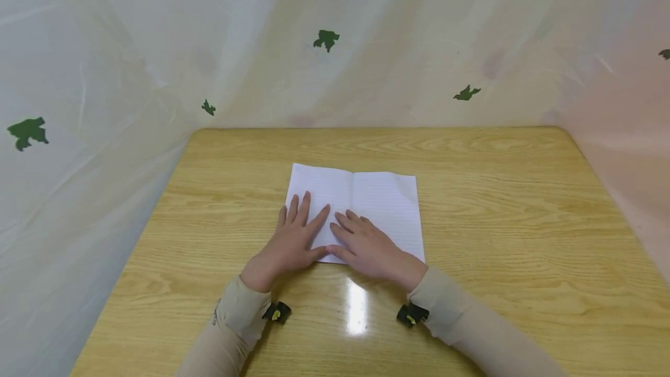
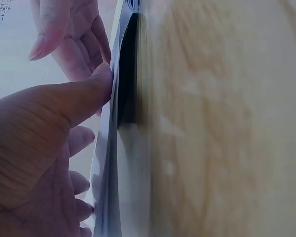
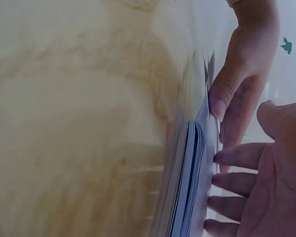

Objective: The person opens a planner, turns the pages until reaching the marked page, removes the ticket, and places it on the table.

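Note:
An open notebook (image 1: 387,199) with white lined pages lies on the wooden table, its centre fold running away from the person. Fingers spread, the left hand (image 1: 294,241) rests on the left page, its thumb at the near edge. The right hand (image 1: 370,247) reaches across the fold, fingertips on the left page close to the left thumb. In the left wrist view the left thumb (image 2: 86,96) touches the page edge. The right wrist view shows the notebook's stacked pages (image 3: 190,177) from the side, with the right fingertips against the top sheet.
The wood-grain table (image 1: 497,208) extends on all sides of the notebook, with rounded far corners. A pale curtain (image 1: 387,45) with green leaf-like shapes hangs behind and along the sides. Dark wrist devices (image 1: 277,312) sit at both cuffs.

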A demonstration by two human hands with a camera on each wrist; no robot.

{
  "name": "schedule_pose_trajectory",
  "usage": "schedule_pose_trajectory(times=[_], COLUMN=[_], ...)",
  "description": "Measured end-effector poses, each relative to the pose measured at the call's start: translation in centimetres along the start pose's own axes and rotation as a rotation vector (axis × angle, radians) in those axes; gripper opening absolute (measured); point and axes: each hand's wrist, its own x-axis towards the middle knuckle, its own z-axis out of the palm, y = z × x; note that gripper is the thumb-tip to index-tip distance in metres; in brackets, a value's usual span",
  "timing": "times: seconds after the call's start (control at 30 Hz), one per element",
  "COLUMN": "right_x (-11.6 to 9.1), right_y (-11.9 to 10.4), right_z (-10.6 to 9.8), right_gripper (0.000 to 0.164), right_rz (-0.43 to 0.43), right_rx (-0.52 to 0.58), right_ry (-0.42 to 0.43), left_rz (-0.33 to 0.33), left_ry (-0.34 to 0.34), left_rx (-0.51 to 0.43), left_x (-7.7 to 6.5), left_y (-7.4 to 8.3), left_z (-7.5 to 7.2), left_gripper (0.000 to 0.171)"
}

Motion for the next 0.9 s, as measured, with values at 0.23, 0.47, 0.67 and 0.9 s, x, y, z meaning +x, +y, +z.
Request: schedule_pose_trajectory(times=[0.23, 0.47, 0.67, 0.9], right_x=[-0.4, -0.2, 0.0, 1.2], right_y=[1.4, 3.6, 5.6, 8.6], right_z=[-0.6, -1.4, -2.6, -4.3], right_gripper=[0.052, 0.040, 0.045, 0.067], right_rz=[-0.042, -0.025, 0.057, 0.329], right_rx=[0.113, 0.124, 0.022, -0.057], right_ry=[0.012, 0.145, 0.201, 0.178], left_rz=[0.014, 0.005, 0.006, -0.001], left_ry=[-0.026, -0.068, -0.080, -0.090], left_rx=[-0.035, -0.045, -0.038, -0.038], left_x=[0.1, 0.1, 0.0, 0.0], left_y=[0.1, 0.2, 0.2, 0.3], left_z=[0.0, 0.2, 0.3, 0.3], left_gripper=[0.082, 0.082, 0.082, 0.082])
